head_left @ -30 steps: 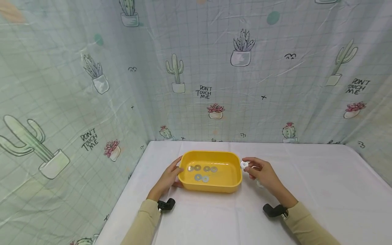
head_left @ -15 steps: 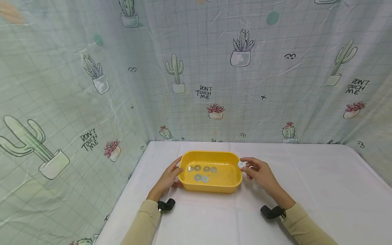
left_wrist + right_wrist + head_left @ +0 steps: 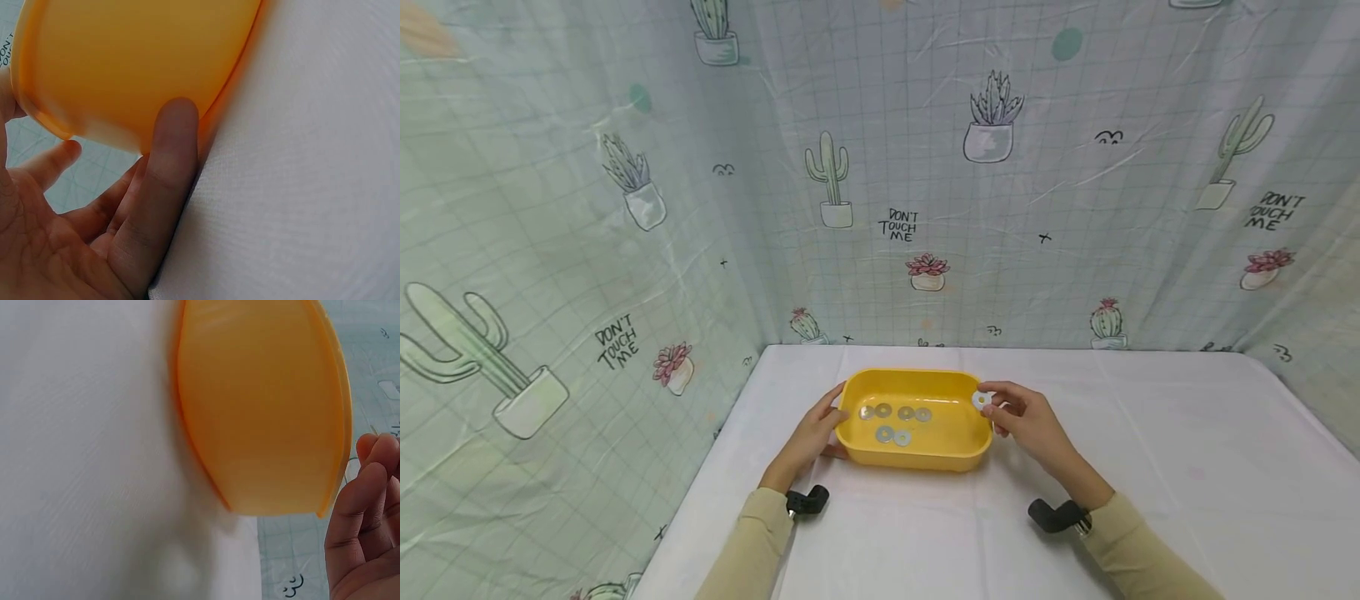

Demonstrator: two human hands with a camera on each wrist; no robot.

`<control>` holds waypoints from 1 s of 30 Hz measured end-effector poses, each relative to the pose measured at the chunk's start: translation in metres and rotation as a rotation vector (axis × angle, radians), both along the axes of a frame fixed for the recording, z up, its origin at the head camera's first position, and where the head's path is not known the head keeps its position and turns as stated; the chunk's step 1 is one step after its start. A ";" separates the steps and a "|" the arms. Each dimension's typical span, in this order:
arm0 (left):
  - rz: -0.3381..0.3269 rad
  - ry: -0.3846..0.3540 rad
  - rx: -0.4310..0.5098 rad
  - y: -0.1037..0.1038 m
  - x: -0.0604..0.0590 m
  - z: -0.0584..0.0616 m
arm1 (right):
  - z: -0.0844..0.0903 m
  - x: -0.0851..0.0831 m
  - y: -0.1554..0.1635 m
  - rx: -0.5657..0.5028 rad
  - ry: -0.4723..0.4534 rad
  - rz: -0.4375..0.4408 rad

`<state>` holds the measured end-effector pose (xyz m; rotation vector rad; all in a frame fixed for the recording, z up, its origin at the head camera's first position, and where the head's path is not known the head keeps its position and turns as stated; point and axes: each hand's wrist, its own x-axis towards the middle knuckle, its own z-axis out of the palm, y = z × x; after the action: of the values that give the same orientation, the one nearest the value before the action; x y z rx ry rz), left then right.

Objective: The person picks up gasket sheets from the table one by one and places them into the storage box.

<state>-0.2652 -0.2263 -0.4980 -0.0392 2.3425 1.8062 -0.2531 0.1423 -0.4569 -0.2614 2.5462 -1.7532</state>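
A yellow plastic tray (image 3: pixel 973 450) sits on the white table, with several flat metal washers (image 3: pixel 895 422) inside it. My left hand (image 3: pixel 811 433) holds the tray's left end, thumb on the near wall, fingers at the rim; the left wrist view shows a finger (image 3: pixel 164 181) pressed against the tray's wall (image 3: pixel 131 56). My right hand (image 3: pixel 1026 421) pinches a white washer (image 3: pixel 980 401) just over the tray's right rim. In the right wrist view the tray's outer wall (image 3: pixel 262 406) fills the middle and curled fingers (image 3: pixel 365 512) show at the right edge.
A white cloth covers the table (image 3: pixel 1150 467), which runs wide to the right. Cactus-print fabric walls (image 3: pixel 925 167) close in the back and left sides. Black wrist mounts (image 3: pixel 808 502) sit at both cuffs.
My right hand has carried the white washer leftward, from beside the tray's right end to over its right rim. The left hand and tray have stayed put.
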 end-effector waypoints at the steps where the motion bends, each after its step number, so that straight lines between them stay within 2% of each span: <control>1: -0.002 0.001 0.003 0.000 0.000 0.000 | 0.001 0.000 -0.002 -0.002 -0.003 0.000; 17: 0.001 -0.002 0.012 0.002 -0.001 -0.002 | 0.011 -0.006 -0.027 -0.059 0.021 0.076; 30: 0.009 -0.003 -0.003 0.000 0.000 0.000 | 0.016 -0.014 -0.048 0.008 0.030 0.138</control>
<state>-0.2648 -0.2264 -0.4984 -0.0533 2.3470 1.8060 -0.2667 0.0945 -0.4411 -0.4541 2.4881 -1.7019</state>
